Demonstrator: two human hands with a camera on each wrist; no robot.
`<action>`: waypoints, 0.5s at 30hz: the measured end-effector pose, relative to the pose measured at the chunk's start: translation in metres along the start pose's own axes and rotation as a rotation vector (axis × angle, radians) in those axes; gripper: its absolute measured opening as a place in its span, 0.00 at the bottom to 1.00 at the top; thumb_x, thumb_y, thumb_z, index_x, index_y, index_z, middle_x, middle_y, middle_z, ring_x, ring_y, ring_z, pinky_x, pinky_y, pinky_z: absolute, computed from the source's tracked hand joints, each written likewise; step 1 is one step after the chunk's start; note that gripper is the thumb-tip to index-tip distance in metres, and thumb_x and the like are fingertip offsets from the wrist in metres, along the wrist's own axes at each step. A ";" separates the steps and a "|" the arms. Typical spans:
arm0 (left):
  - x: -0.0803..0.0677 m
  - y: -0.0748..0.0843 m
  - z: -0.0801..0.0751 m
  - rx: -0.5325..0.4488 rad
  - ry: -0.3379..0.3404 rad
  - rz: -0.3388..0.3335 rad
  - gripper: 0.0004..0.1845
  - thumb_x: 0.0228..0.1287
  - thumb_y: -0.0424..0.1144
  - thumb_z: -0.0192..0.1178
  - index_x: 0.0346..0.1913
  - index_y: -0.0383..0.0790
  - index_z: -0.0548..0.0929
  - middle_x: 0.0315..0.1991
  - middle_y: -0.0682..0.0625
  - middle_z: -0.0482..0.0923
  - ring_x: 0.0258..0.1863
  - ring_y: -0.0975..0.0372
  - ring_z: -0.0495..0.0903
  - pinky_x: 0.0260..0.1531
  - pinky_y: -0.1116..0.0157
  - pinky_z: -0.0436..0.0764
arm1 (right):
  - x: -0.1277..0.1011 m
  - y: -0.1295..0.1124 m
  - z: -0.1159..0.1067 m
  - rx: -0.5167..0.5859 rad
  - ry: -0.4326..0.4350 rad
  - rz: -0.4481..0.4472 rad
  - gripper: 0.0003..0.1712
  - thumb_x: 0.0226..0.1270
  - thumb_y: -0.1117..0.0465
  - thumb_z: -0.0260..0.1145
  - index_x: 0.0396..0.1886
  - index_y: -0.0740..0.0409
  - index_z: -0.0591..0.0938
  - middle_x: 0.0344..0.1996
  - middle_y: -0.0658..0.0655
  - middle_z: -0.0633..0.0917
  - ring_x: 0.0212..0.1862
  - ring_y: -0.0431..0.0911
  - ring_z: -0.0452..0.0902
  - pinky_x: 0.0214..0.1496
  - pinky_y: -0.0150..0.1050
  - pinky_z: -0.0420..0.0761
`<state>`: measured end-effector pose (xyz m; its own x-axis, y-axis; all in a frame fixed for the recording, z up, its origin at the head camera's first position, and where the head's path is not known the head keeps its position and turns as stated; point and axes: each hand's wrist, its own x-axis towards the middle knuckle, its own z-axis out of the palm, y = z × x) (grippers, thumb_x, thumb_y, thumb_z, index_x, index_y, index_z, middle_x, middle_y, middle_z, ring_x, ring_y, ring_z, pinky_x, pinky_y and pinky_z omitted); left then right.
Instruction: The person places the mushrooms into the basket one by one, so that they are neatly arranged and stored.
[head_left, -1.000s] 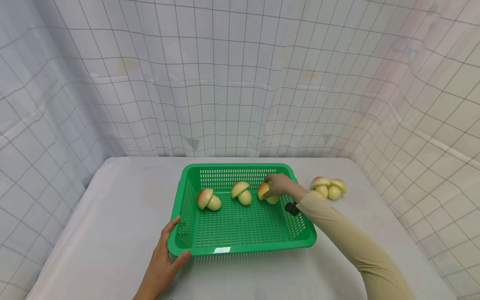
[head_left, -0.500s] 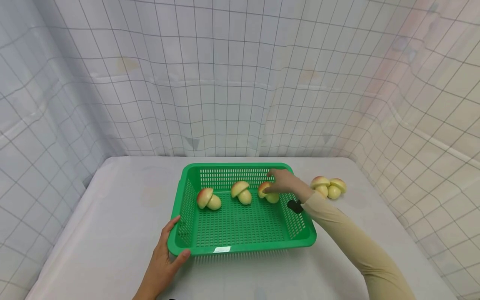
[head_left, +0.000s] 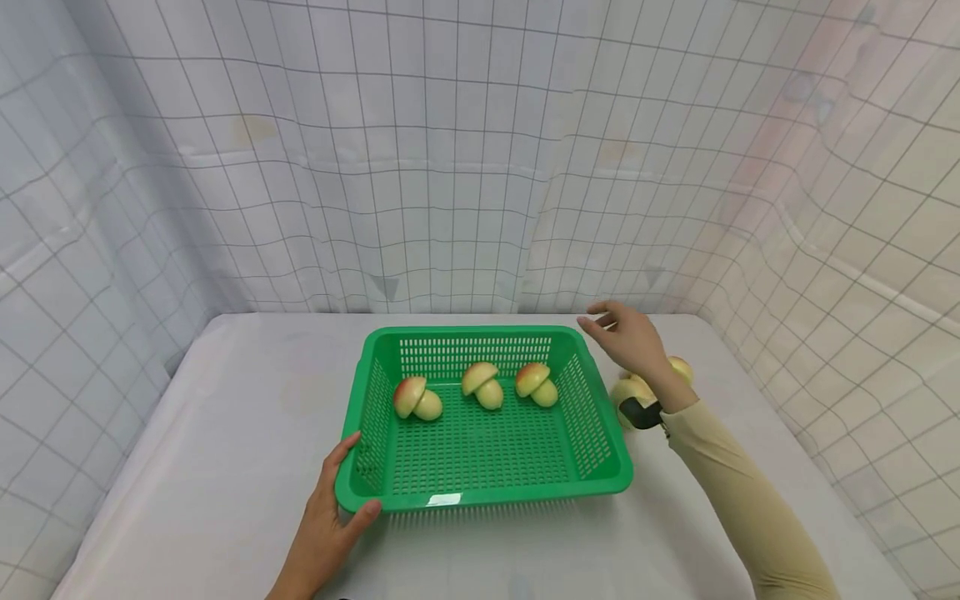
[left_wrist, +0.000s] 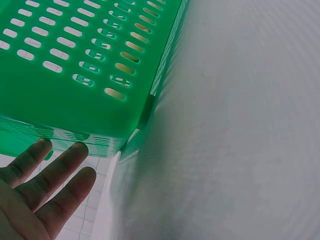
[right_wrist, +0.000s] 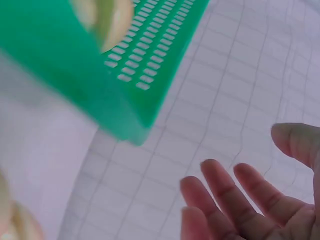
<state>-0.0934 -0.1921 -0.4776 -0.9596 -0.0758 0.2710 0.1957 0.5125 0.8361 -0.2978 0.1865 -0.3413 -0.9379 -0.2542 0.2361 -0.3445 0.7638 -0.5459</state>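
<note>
A green plastic basket (head_left: 525, 495) with slotted walls stands on the white table. Three mushroom-shaped pieces lie in a row inside: a left one (head_left: 409, 397), a middle one (head_left: 481, 380) and a right one (head_left: 533, 380), each with a yellow-red cap and pale stem. My left hand (head_left: 324, 518) rests at the near left corner, thumb on the front rim, its fingers straight along the outside in the left wrist view. Beyond the far right corner, my right hand (head_left: 632, 340) is raised with nothing in it, fingers spread and slightly bent.
More mushroom-shaped pieces (head_left: 682, 369) lie on the table (head_left: 247, 433) right of the basket, partly hidden by my right hand and wrist. A white curtain (head_left: 465, 192) with a grid pattern hangs behind the table and along both sides.
My right hand has let go of the right mushroom-shaped piece, risen out of the basket and moved right past its rim. That piece stays inside. The left hand has not moved.
</note>
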 end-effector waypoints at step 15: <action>0.000 -0.002 0.001 0.011 0.010 0.002 0.45 0.59 0.38 0.64 0.73 0.63 0.50 0.70 0.49 0.54 0.66 0.61 0.57 0.55 0.67 0.62 | -0.052 0.080 0.017 -0.111 0.061 0.206 0.42 0.64 0.32 0.55 0.62 0.63 0.71 0.47 0.67 0.80 0.44 0.58 0.78 0.32 0.50 0.75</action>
<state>-0.0939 -0.1925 -0.4794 -0.9572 -0.0832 0.2773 0.1953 0.5217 0.8305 -0.2772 0.2507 -0.4113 -0.9825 -0.0530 0.1786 -0.1365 0.8573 -0.4964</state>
